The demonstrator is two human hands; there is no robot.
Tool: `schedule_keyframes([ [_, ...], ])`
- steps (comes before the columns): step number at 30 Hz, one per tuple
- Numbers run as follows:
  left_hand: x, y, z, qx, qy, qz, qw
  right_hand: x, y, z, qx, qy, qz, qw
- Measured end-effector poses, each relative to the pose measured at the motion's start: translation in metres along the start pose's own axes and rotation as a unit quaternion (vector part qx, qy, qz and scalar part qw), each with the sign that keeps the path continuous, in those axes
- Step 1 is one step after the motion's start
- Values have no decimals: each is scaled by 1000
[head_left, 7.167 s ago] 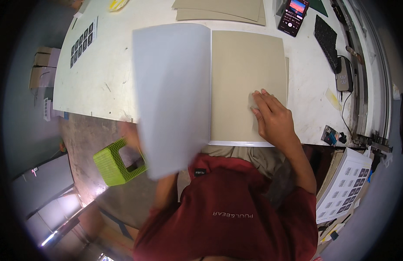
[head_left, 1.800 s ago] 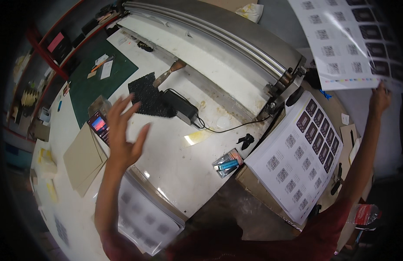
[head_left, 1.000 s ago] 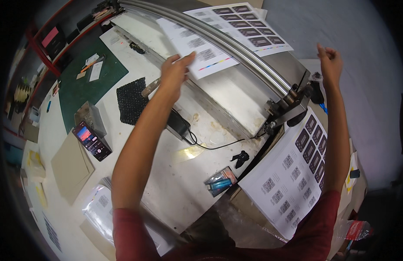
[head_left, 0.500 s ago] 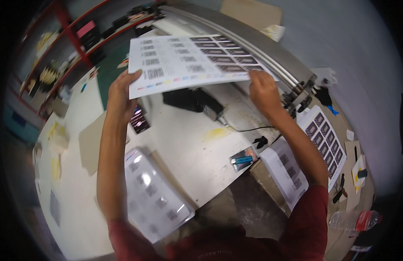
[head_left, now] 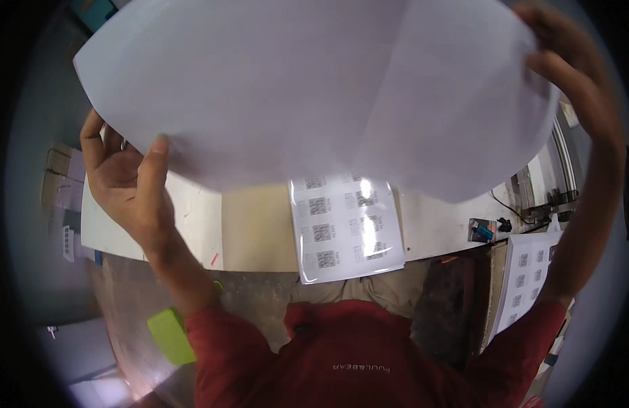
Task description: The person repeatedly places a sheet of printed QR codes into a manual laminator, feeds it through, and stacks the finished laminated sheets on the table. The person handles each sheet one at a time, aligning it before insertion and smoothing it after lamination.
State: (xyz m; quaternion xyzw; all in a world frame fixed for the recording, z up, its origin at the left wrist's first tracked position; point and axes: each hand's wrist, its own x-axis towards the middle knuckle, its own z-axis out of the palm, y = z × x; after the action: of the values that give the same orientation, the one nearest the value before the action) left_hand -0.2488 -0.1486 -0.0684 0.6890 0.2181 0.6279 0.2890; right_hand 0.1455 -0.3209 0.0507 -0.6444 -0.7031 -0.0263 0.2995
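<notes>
A large white paper sheet (head_left: 294,88) is raised close in front of me, its plain side showing and its lower edge curved. My left hand (head_left: 127,180) pinches its lower left corner, thumb on the near face. At the upper right my right hand (head_left: 572,81) grips the opposite edge, with some of its fingers hidden by the paper and blurred. Below the sheet, a glossy stack of sheets (head_left: 345,238) printed with square codes lies on a tan board (head_left: 256,238) at the near table edge.
The white table (head_left: 430,228) runs across behind the held sheet. At its right lie a blue lighter (head_left: 485,232) and a small black object (head_left: 504,224). Another printed stack (head_left: 521,279) rests by my right arm, near a metal machine rail (head_left: 564,156). A green object (head_left: 171,334) is low at left.
The sheet has come up and nearer, turning from its printed side to its plain side. Both hands have moved outward with it, and the view has swung toward the left of the table.
</notes>
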Motion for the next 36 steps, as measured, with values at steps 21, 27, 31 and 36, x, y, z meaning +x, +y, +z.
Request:
schedule_keyframes([
  [21,-143,-173,-121,211,-43,-414,884,33,25,365,26,-228,27,973],
  [27,-163,-105,-38,243,-229,-97,937,28,35,366,43,-219,18,975],
  [31,-195,-66,18,228,-386,-27,894,42,41,362,-43,-267,-45,962],
  [36,-213,-61,24,289,-401,-21,869,112,57,397,-19,-306,63,950],
])
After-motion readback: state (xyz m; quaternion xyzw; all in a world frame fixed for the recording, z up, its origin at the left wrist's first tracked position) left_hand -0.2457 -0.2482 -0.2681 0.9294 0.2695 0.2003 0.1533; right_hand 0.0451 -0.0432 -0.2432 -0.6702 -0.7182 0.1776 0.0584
